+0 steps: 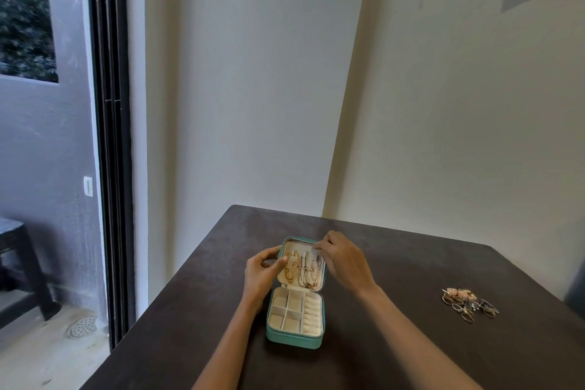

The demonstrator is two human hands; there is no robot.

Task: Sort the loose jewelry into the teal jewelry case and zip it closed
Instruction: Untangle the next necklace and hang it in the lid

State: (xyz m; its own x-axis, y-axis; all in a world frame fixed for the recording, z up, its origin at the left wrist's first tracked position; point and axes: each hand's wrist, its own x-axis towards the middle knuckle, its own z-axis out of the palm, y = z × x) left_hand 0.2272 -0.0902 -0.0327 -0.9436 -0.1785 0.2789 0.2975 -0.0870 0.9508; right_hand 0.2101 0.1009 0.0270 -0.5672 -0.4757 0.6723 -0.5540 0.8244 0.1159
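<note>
Teal jewelry case (pixel 292 337) sits open on the dark worktop (pixel 395 263), just ahead of the person and a little left of centre. Its lid (pixel 316 245) stands tilted up at the far side, cream lining facing the camera, and chains (pixel 302 269) hang there in a row: a chunky gold one on the left, thinner silver and rose-coloured ones to the right. Down in the base, the cream tray shows small square compartments (pixel 289 305) on the left and a column of ring rolls (pixel 311 312) on the right; none of them shows any jewelry.

Left hand (pixel 261 272) is on the lid's left edge, fingers curled round the outside and thumb pressing on the inner lining beside the gold chain, so it grips the lid. Right hand (pixel 343 258) reaches over the lid's upper right corner, fingers bunched and bent down toward the top of the hanging chains. They look pinched close together there, but whether they actually hold a chain or a hook I cannot tell; the spot is too small and blurred.

Off to the right, well apart from the case, a little heap of loose jewelry (pixel 468 304) lies on the worktop: rings, gold hoops, some pale pink and dark bits tangled together.

Beyond the worktop's far edge is a cream wall, and on the left a dark door frame (pixel 112 136) opens onto a grey balcony.
</note>
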